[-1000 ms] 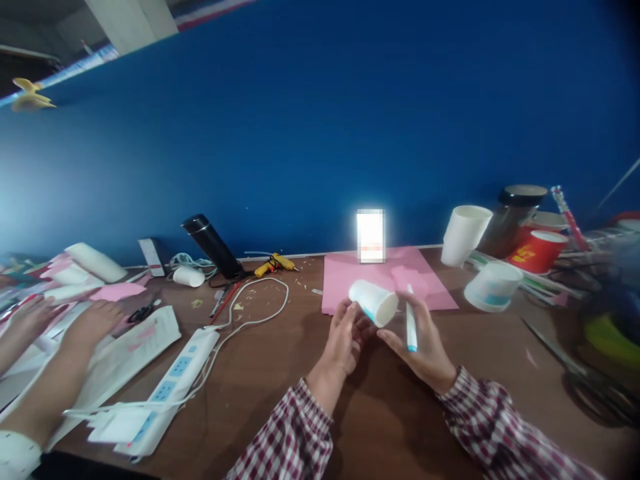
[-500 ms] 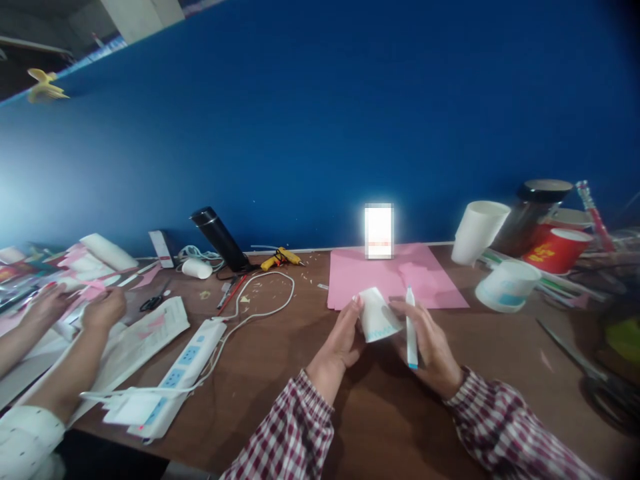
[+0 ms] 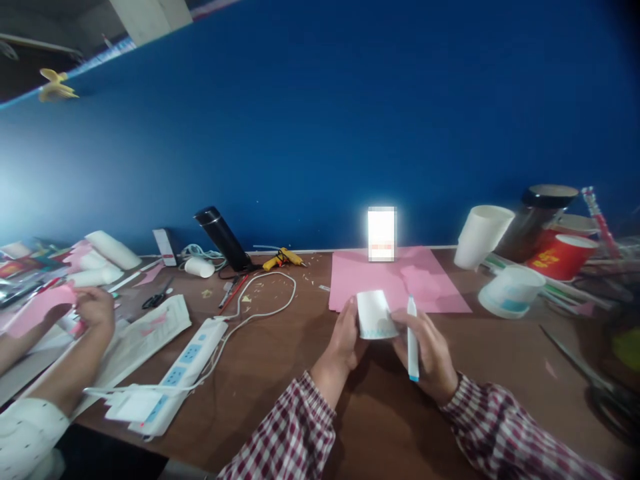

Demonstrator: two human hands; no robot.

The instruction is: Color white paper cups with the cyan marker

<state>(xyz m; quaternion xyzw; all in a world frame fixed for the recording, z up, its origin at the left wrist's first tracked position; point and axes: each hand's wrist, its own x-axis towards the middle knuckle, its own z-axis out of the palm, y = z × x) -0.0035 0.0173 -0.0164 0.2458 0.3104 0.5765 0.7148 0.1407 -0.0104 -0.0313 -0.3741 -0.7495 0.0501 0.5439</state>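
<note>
Between my hands is a white paper cup [image 3: 376,313], tilted, with a blue zigzag line drawn along its lower edge. My left hand [image 3: 344,337] grips the cup's left side. My right hand [image 3: 429,350] has a white marker [image 3: 413,343] tucked between its fingers, its blue end pointing down toward me, while its fingertips touch the cup's right side. Just beyond the cup lie pink paper sheets [image 3: 360,277], with a loose pink piece on top.
Left of me are a power strip [image 3: 180,373], a yellow glue gun [image 3: 283,259] and a black bottle [image 3: 220,237]. On the right stand paper cups [image 3: 483,233], a red cup [image 3: 565,257] and scissors [image 3: 595,387]. A co-worker's hands [image 3: 97,310] handle pink paper at far left.
The cup has turned in my hands, so more of the blue zigzag faces me. The marker has shifted slightly lower. The co-worker's pink paper has moved left.
</note>
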